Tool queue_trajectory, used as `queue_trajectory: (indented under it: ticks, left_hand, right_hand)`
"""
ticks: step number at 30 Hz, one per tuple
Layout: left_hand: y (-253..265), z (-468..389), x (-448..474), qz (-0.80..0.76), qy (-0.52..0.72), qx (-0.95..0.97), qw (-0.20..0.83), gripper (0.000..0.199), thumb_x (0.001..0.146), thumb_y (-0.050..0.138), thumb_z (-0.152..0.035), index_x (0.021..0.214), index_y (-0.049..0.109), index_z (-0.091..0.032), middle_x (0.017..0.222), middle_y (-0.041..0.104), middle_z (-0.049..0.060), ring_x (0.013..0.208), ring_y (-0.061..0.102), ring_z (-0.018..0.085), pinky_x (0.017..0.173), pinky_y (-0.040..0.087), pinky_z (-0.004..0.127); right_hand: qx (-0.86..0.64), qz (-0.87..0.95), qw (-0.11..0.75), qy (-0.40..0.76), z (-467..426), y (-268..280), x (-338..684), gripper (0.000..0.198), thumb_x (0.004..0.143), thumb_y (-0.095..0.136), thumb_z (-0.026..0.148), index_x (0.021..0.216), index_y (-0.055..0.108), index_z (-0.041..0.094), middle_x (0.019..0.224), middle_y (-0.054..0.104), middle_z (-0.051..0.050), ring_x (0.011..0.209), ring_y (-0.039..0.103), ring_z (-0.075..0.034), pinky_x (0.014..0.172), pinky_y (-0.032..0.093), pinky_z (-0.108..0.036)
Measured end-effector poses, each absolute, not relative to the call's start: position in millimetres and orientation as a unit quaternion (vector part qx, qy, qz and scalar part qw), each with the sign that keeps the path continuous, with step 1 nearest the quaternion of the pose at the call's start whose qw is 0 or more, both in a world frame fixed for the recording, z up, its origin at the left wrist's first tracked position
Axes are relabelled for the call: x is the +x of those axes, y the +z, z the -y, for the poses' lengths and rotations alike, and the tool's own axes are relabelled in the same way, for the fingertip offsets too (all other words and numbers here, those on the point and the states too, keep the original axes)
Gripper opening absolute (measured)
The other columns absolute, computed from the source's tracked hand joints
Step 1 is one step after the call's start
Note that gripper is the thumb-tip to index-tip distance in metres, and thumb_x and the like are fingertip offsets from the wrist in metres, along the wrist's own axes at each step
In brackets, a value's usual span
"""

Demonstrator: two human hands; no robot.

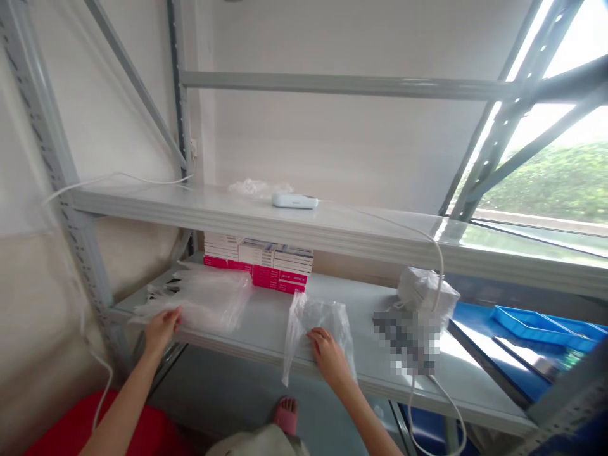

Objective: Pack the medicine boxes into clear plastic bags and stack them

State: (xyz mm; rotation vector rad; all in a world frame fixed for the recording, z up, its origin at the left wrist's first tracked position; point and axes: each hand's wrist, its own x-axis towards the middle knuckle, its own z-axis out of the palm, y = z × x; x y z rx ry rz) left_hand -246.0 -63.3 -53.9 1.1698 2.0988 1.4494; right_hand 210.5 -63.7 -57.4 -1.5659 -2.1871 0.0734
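A pile of clear plastic bags lies on the left of the lower shelf. My left hand is at the near edge of this pile, thumb and fingertips closed on the film. Further right, a single clear plastic bag is spread over the shelf, one corner drooping past the front edge. Over its middle is my right hand, fingers bent and closed on the thin film. Behind the bags, several white and pink boxes are stacked in rows.
A white device with a cable sits on the upper shelf, near crumpled plastic. On the lower shelf's right are a plastic-wrapped white bundle and a blurred-out item. A blue tray stands beyond. Cables hang down.
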Motion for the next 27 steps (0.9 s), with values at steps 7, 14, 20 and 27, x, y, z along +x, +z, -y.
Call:
queue_trajectory:
  ticks: [7, 14, 20, 27]
  left_hand:
    - [-18, 47, -243, -0.799, 0.378, 0.464, 0.059, 0.046, 0.078, 0.04, -0.061, 0.066, 0.058, -0.02, 0.068, 0.063, 0.01, 0.072, 0.062, 0.029, 0.062, 0.041, 0.032]
    - [-11, 85, -225, -0.854, 0.325, 0.405, 0.031, 0.062, 0.084, 0.027, -0.065, 0.088, 0.068, -0.018, 0.082, 0.067, 0.018, 0.082, 0.062, 0.038, 0.062, 0.043, 0.038]
    - [-16, 97, -214, -0.867, 0.257, 0.425, -0.039, 0.058, 0.088, 0.027, -0.058, 0.088, 0.068, -0.017, 0.08, 0.066, 0.018, 0.076, 0.061, 0.035, 0.061, 0.041, 0.037]
    - [26, 134, -98, -0.64, 0.314, 0.673, -0.2, 0.051, 0.095, 0.025, -0.042, 0.057, 0.053, -0.021, 0.056, 0.054, 0.007, 0.059, 0.052, 0.02, 0.064, 0.038, 0.031]
  right_hand:
    - [-0.563, 0.805, 0.154, -0.109, 67, -35, 213, 0.045, 0.087, 0.038, 0.006, 0.123, 0.06, 0.023, 0.123, 0.06, -0.009, 0.108, 0.056, -0.025, 0.085, 0.048, -0.035]
    - [-0.594, 0.779, 0.087, -0.183, 66, -13, 215, 0.044, 0.089, 0.037, 0.008, 0.127, 0.053, 0.024, 0.119, 0.06, -0.012, 0.103, 0.055, -0.026, 0.081, 0.045, -0.037]
    - [-0.63, 0.756, 0.078, -0.16, 68, 11, 212, 0.039, 0.092, 0.032, 0.008, 0.123, 0.052, 0.021, 0.11, 0.061, -0.013, 0.091, 0.061, -0.021, 0.075, 0.044, -0.031]
    - [-0.653, 0.748, 0.097, -0.069, 68, 50, 207, 0.036, 0.094, 0.032, 0.011, 0.122, 0.052, 0.021, 0.103, 0.066, -0.011, 0.084, 0.064, -0.021, 0.069, 0.041, -0.028]
